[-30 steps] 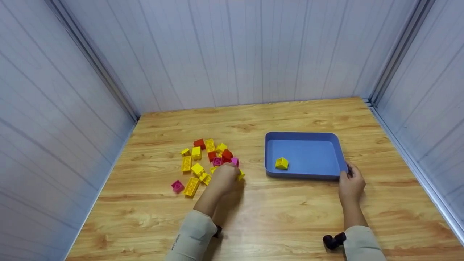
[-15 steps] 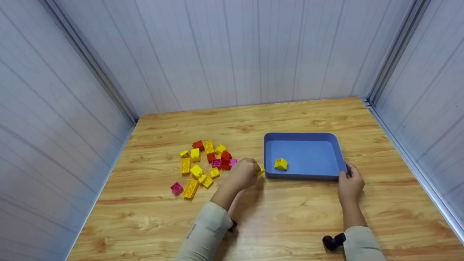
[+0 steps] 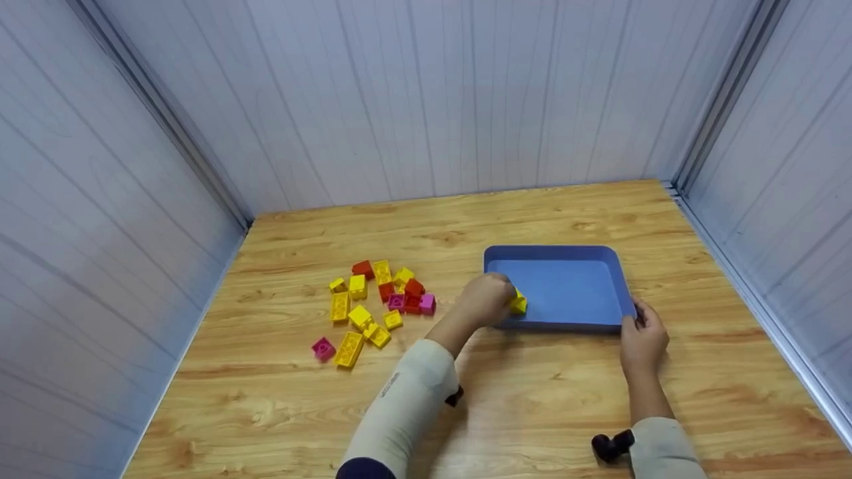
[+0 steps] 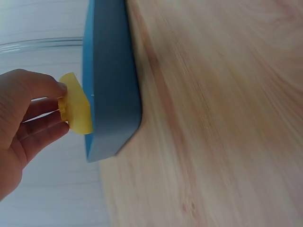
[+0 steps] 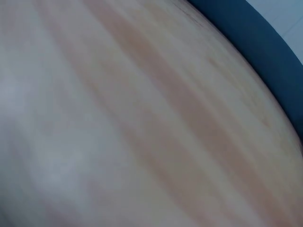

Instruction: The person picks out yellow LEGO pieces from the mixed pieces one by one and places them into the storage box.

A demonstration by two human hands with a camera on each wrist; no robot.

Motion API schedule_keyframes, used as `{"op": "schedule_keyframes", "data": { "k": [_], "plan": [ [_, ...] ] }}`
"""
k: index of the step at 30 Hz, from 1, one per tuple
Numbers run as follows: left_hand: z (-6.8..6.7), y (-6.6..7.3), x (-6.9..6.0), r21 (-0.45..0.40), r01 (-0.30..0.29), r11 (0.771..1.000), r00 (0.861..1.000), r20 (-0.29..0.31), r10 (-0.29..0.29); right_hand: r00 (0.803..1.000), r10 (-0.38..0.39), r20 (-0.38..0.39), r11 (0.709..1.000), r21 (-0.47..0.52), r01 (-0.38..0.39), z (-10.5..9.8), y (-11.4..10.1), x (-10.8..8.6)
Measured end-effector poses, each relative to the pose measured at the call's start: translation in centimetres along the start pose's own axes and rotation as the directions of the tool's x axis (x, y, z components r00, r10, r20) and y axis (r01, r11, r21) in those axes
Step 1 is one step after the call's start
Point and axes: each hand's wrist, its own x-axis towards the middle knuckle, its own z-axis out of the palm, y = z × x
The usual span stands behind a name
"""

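Note:
Thumb and fingers of my left hand (image 3: 488, 299) pinch a yellow toy brick (image 4: 75, 106) with a curved side, above the rim at the left end of the blue tray (image 3: 566, 326). In the head view that hand covers most of the held brick. Yellow surfaces (image 3: 519, 303) show just past the fingertips, where a brick in the tray and the held one overlap. My right hand (image 3: 644, 338) grips the tray's front right corner. The right wrist view shows only the tray's dark blue wall (image 5: 255, 52) and wood, without the hand.
Left of the tray, a loose group of yellow, red and pink bricks lies on the wooden table (image 3: 552, 406), among them a long yellow brick (image 3: 349, 350) and a pink brick (image 3: 323, 349). Pale panel walls (image 3: 359, 100) close off the back and sides.
My left hand has carried the yellow brick rightward from the group of bricks to over the tray's left end. My right hand stays at the tray's corner.

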Motion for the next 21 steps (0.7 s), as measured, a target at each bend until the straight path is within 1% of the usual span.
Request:
{"op": "schedule_keyframes", "data": {
  "k": [3, 5, 7, 9, 11, 13, 17, 18, 21],
  "plan": [
    [0.8, -0.2, 0.9, -0.014, 0.032, 0.999, 0.999, 0.029, -0.032, 1.0, 0.011, 0.007, 1.0, -0.008, -0.011, 0.0, -0.1, -0.1],
    [1.3, -0.3, 1.4, -0.047, 0.084, 0.995, 0.995, 0.049, -0.082, 1.0, 0.016, 0.009, 1.0, -0.013, -0.016, 0.0, -0.1, -0.2],
    [1.7, -0.3, 1.8, -0.091, 0.151, 0.984, 0.987, 0.073, -0.144, 1.0, 0.018, 0.014, 1.0, -0.01, -0.018, 0.0, -0.1, -0.2],
    [2.1, -0.2, 2.1, -0.135, 0.214, 0.967, 0.974, 0.099, -0.202, 1.0, 0.019, 0.013, 1.0, -0.013, -0.019, 0.0, 0.0, -0.3],
    [2.2, 0.0, 2.4, -0.172, 0.259, 0.95, 0.963, 0.123, -0.24, 1.0, 0.019, 0.007, 1.0, -0.017, -0.019, -0.1, 0.0, -0.3],
    [2.3, 0.2, 2.7, -0.203, 0.29, 0.935, 0.954, 0.14, -0.266, 1.0, 0.018, 0.005, 1.0, -0.02, -0.018, -0.1, 0.0, -0.3],
    [2.3, 0.5, 3.1, -0.248, 0.332, 0.91, 0.941, 0.153, -0.301, 1.0, 0.011, 0.008, 1.0, -0.026, -0.011, -0.1, -0.1, -0.2],
    [2.2, 0.5, 3.2, -0.255, 0.339, 0.905, 0.939, 0.155, -0.308, 1.0, 0.006, 0.009, 1.0, -0.029, -0.006, -0.1, -0.2, -0.2],
    [2.2, 0.5, 3.1, -0.272, 0.343, 0.899, 0.938, 0.157, -0.31, 1.0, -0.001, 0.008, 0.999, -0.035, 0.001, -0.1, -0.2, -0.2]
  ]
}}
